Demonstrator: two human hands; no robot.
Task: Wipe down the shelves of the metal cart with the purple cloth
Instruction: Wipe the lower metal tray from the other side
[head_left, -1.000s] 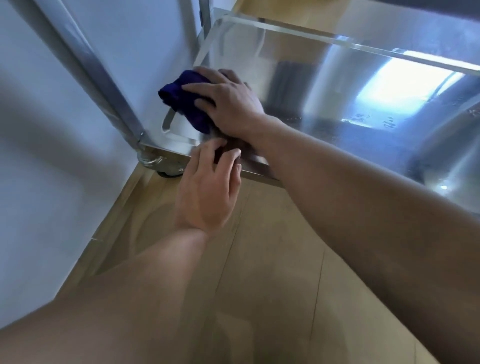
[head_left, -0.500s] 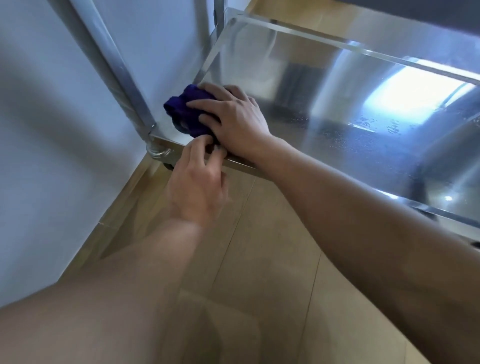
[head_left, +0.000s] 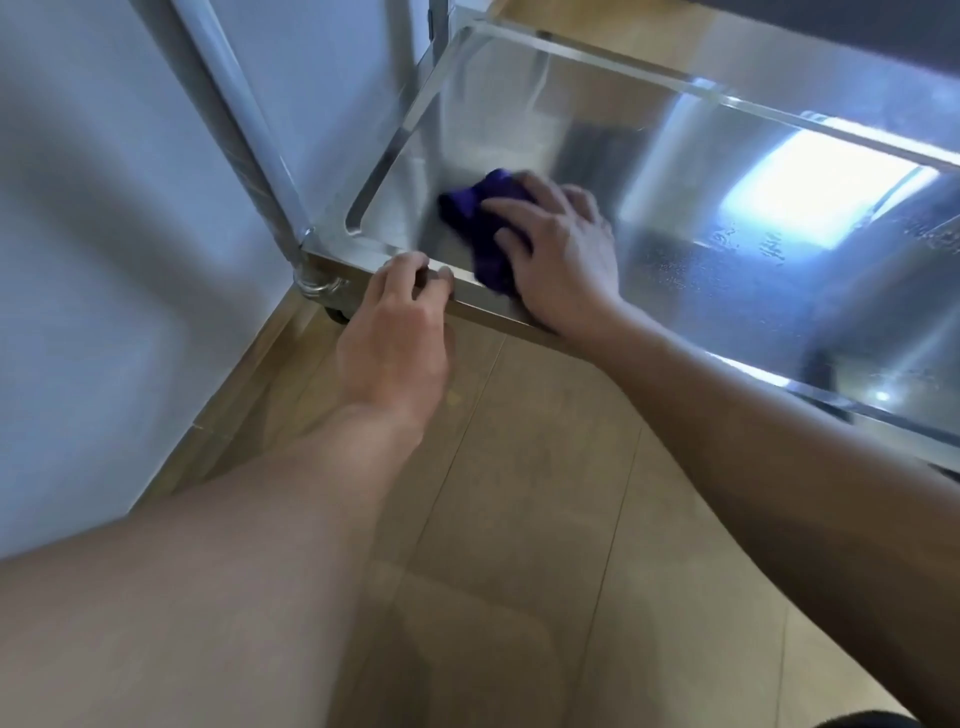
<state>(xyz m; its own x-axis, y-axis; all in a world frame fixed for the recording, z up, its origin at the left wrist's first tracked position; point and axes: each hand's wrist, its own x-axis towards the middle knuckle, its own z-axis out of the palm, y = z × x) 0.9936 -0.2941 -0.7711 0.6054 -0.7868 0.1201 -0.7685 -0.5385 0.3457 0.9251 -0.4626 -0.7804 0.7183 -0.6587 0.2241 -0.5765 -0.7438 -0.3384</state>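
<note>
The bottom shelf of the metal cart (head_left: 727, 249) is a shiny steel tray close to the floor. A crumpled purple cloth (head_left: 478, 223) lies on it near the front left corner. My right hand (head_left: 561, 249) presses flat on the cloth, fingers spread over it, most of the cloth hidden beneath the palm. My left hand (head_left: 400, 332) holds the shelf's front rim, fingers curled over the edge just left of the cloth.
A steel corner post (head_left: 244, 135) rises at the left, tight against a white wall (head_left: 93, 208). A caster (head_left: 336, 315) sits under that corner. Wooden floor (head_left: 519, 493) stretches in front. The shelf's right part shows wet streaks and glare.
My right hand has slid the cloth to the right, away from the front left corner. The left hand stays on the front rim. The view has shifted so that more of the shelf shows.
</note>
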